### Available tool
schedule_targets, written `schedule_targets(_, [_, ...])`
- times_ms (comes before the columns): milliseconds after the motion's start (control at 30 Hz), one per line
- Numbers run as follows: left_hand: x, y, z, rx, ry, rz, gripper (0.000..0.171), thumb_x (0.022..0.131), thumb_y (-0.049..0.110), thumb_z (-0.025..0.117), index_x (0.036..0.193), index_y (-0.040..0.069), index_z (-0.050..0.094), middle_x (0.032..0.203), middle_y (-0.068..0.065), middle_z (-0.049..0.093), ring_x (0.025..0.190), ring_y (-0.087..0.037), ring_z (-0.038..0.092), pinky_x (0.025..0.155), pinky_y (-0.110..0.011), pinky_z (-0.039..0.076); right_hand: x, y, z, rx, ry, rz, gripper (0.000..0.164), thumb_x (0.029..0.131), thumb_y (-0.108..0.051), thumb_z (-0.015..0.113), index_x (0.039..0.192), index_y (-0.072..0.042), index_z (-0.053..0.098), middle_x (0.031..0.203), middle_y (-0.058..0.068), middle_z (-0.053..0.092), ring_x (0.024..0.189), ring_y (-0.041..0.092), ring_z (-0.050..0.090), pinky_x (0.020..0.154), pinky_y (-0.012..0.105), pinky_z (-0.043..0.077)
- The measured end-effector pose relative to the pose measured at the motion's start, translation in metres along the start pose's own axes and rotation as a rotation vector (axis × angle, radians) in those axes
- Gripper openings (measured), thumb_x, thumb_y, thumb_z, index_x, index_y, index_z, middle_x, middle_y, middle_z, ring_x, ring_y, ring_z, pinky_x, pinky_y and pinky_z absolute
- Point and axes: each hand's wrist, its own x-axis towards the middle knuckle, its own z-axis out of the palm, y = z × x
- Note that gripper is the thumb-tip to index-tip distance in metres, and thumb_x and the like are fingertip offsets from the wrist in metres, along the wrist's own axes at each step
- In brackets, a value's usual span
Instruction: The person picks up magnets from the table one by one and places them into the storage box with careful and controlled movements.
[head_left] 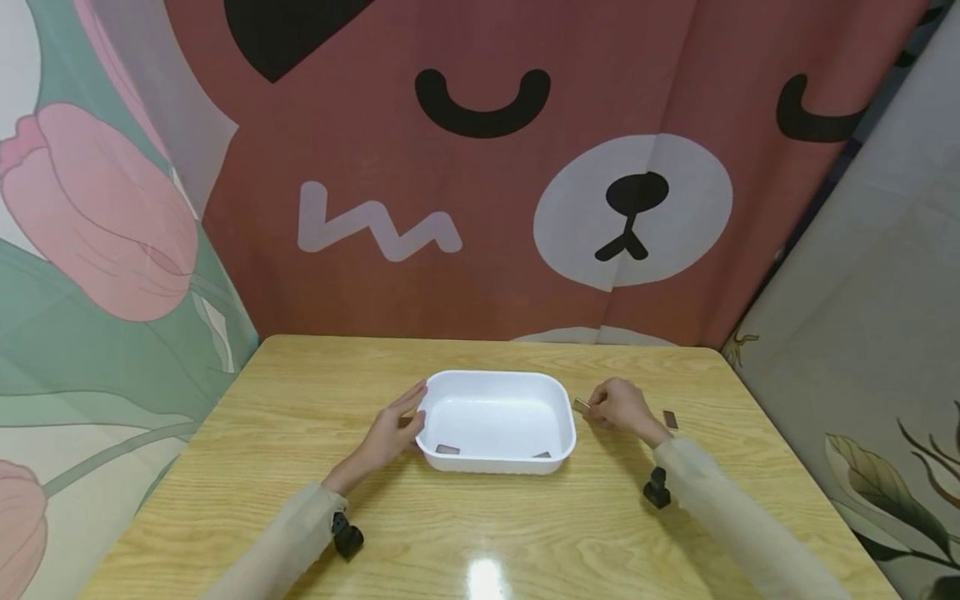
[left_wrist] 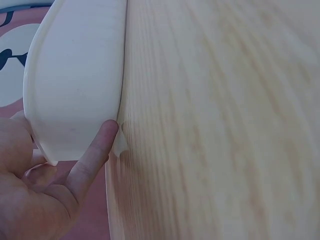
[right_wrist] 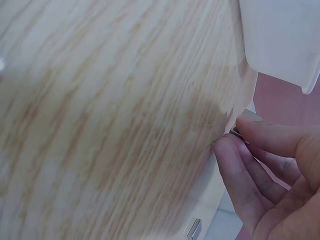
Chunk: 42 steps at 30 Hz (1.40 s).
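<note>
A white plastic basin (head_left: 495, 417) stands on the table, with two small flat rectangular pieces inside, one at its front left (head_left: 447, 449) and one at its front right (head_left: 542, 455). My left hand (head_left: 390, 429) rests against the basin's left end; the fingers look fairly straight, and one fingertip touches the outer wall (left_wrist: 75, 90) low down near the table. To the right of the basin, my right hand (head_left: 618, 406) pinches a small rectangular metal block (right_wrist: 250, 116) between thumb and fingers, apart from the basin wall. A similar block (head_left: 671, 419) lies on the table beside the right wrist.
The wooden table (head_left: 480, 517) has its far edge close behind the basin. Printed curtains (head_left: 375, 292) hang behind and on both sides. Each wrist carries a small black camera, the left one (head_left: 347, 536) and the right one (head_left: 657, 487) both near the tabletop.
</note>
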Motion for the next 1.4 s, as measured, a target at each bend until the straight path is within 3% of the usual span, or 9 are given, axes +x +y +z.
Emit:
schedule_targets(400, [-0.0001, -0.0027, -0.0001, -0.024, -0.012, 0.022, 0.054, 0.102, -0.001, 0.051, 0.151, -0.004, 0.03, 0.162, -0.02, 0.018, 0.116, -0.049, 0.056, 0.062, -0.03, 0.065, -0.0008, 0.0002, -0.0005, -0.002, -0.001, -0.005, 0.01, 0.082, -0.005, 0.079, 0.075, -0.003, 0.072, 0.064, 0.004, 0.067, 0.057, 0.02, 0.066, 0.048, 0.025, 0.056])
schedule_targets(733, [0.0002, -0.0016, -0.0002, -0.023, -0.016, 0.014, 0.054, 0.102, 0.0, 0.051, 0.152, -0.003, 0.031, 0.162, -0.017, 0.019, 0.115, -0.048, 0.057, 0.062, -0.032, 0.065, -0.0032, -0.0013, -0.001, 0.013, 0.007, -0.012, 0.008, 0.084, -0.005, 0.077, 0.078, -0.002, 0.073, 0.066, 0.007, 0.068, 0.057, 0.022, 0.066, 0.051, 0.033, 0.06])
schedule_targets(1133, [0.0, -0.0005, -0.0003, -0.022, -0.015, 0.009, 0.054, 0.102, 0.0, 0.051, 0.152, -0.002, 0.03, 0.162, -0.018, 0.018, 0.118, -0.048, 0.055, 0.063, -0.031, 0.065, -0.0028, 0.0002, 0.0007, 0.023, 0.009, -0.011, 0.005, 0.085, -0.003, 0.074, 0.08, -0.002, 0.073, 0.067, 0.006, 0.068, 0.056, 0.023, 0.065, 0.049, 0.028, 0.057])
schedule_targets(1400, [0.0001, -0.0016, -0.0002, -0.028, -0.008, 0.01, 0.054, 0.102, -0.001, 0.051, 0.152, -0.003, 0.031, 0.162, -0.017, 0.018, 0.115, -0.048, 0.057, 0.062, -0.031, 0.065, -0.0025, -0.0012, -0.0022, -0.05, 0.06, -0.069, 0.004, 0.086, -0.005, 0.071, 0.084, -0.002, 0.074, 0.069, 0.002, 0.067, 0.058, 0.018, 0.062, 0.06, 0.033, 0.053])
